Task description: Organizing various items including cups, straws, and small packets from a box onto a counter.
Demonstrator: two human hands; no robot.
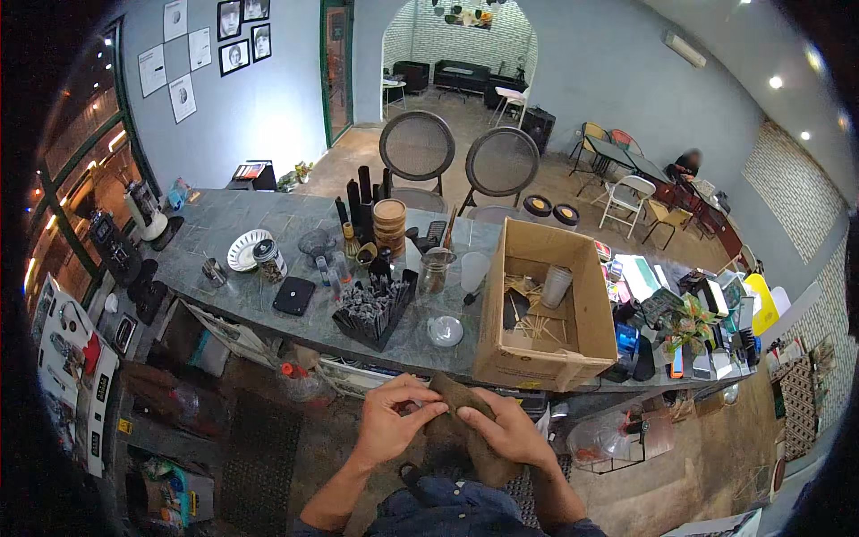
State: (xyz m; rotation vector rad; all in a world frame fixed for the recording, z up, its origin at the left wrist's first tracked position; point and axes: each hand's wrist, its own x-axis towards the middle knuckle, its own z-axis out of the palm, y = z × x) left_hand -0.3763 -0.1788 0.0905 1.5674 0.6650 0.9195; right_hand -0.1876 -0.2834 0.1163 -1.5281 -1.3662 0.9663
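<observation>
A brown cloth (493, 463) hangs in front of my shirt, just off the counter's near edge. My right hand (513, 429) grips its upper part, thumb on top. At the cloth's left edge, the thumb and forefinger of my left hand (396, 419) are pinched together on it; whether a small thing is also between them is hidden. Just beyond my hands, an open cardboard box (493, 295) stands on the grey stone-tiled counter (409, 349). Inside it lie stacked clear plastic cups (556, 287) and scattered thin wooden sticks (540, 327).
A black holder of wrapped straws (376, 312), a glass jug (435, 272) and a black scale (293, 296) stand on the counter. Phones, boxes and a potted plant (691, 322) crowd its right end. A large water bottle (597, 440) lies low at right. A person (686, 164) sits far back.
</observation>
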